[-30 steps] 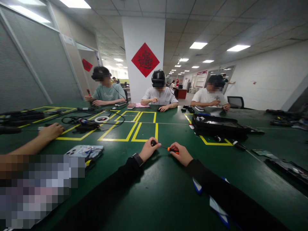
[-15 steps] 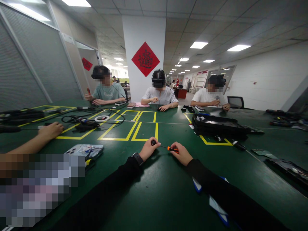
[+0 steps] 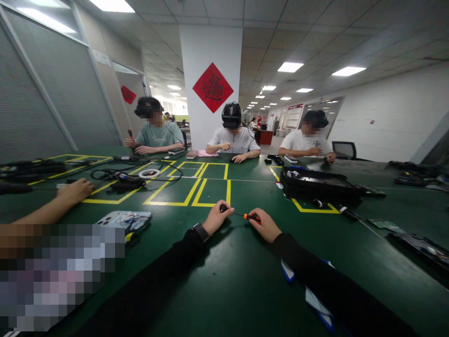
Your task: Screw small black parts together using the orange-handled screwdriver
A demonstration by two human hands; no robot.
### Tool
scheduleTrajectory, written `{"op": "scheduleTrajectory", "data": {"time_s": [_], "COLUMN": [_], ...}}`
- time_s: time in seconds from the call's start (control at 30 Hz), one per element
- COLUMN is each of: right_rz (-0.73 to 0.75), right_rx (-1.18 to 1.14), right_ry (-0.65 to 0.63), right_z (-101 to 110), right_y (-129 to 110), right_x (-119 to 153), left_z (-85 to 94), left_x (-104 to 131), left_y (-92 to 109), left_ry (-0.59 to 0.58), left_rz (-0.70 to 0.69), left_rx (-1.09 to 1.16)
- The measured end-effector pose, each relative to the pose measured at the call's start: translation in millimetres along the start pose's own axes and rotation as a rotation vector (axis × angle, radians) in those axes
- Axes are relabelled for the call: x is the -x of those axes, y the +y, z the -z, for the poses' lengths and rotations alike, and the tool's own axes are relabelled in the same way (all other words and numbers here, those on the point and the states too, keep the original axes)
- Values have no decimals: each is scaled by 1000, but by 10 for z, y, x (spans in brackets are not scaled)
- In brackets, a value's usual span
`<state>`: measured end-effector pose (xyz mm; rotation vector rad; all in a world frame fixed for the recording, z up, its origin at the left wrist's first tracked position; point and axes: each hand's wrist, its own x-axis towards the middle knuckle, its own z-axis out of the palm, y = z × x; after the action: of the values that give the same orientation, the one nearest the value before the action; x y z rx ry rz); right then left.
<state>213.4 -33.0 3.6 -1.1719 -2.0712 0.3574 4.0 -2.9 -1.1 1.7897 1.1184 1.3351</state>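
My left hand (image 3: 216, 219) is closed on a small black part (image 3: 223, 208) above the green table (image 3: 217, 299). An orange and black screwdriver (image 3: 253, 218) is in my right hand (image 3: 264, 225), its handle between thumb and fingers. The thin shaft points left, and its end reaches the fingertips of my left hand. Whether the tip touches the black part cannot be made out. Yellow tape (image 3: 210, 205) lies on the table just beyond my hands.
A black tray-like housing (image 3: 315, 182) stands at the right. Cables (image 3: 119, 177) and a white ring (image 3: 149, 173) lie at the left, near another person's hand (image 3: 79, 188). Blue and white pieces (image 3: 318, 304) lie by my right sleeve. Several people sit opposite.
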Motion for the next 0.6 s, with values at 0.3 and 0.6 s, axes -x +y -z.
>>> {"op": "scheduleTrajectory", "data": {"time_s": [0.3,0.6], "right_rz": [-15,-18], "right_rx": [17,-35], "right_ry": [15,-3], "right_z": [-26,-13], "right_y": [0,-25], "right_x": [-25,14], "left_z": [4,2], "left_x": [6,-5], "left_y": [33,12], "left_ry": [0,6], "left_rz": [13,37], "left_rx": [-10,24]}}
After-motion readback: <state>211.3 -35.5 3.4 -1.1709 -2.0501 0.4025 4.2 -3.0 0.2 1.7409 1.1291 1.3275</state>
